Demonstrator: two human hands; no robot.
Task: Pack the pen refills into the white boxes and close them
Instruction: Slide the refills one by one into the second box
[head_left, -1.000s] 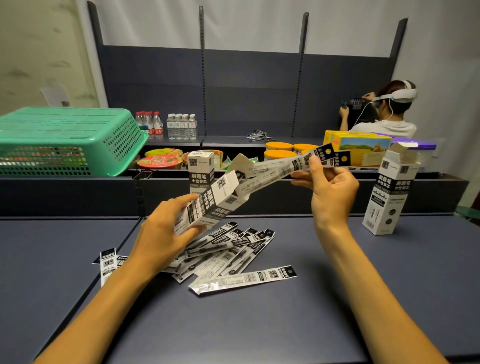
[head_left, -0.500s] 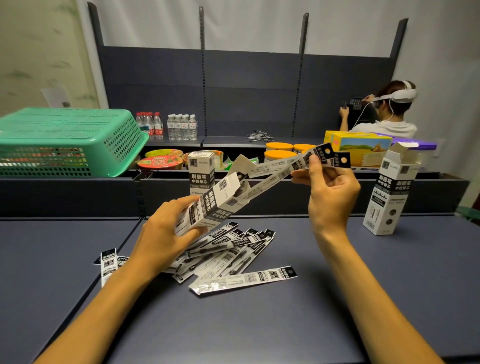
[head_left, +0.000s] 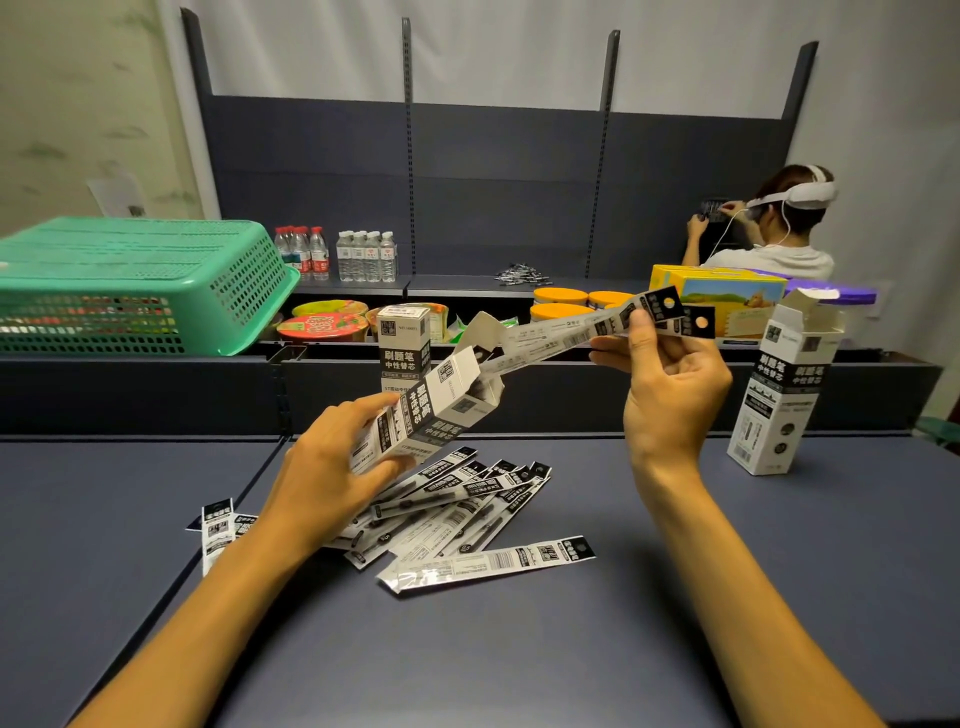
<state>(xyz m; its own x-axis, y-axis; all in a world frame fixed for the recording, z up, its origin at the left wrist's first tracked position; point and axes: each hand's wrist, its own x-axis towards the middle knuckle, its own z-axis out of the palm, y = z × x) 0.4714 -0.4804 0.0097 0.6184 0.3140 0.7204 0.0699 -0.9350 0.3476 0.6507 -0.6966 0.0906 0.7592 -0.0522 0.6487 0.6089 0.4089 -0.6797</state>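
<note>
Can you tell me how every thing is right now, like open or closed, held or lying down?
left hand: grips the tilted box
tilted box: open, flap up
right hand: pinches refill packs
refill packs: held, tips entering the tilted box
loose refill packs: lying piled on the table
right box: upright, top open
back box: upright, closed
green basket: upside down

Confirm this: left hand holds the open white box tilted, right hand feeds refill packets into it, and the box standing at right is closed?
Not quite. In the head view the standing box at right has its top flap open. The rest holds: left hand grips the tilted box, right hand feeds the refill packets.
</note>
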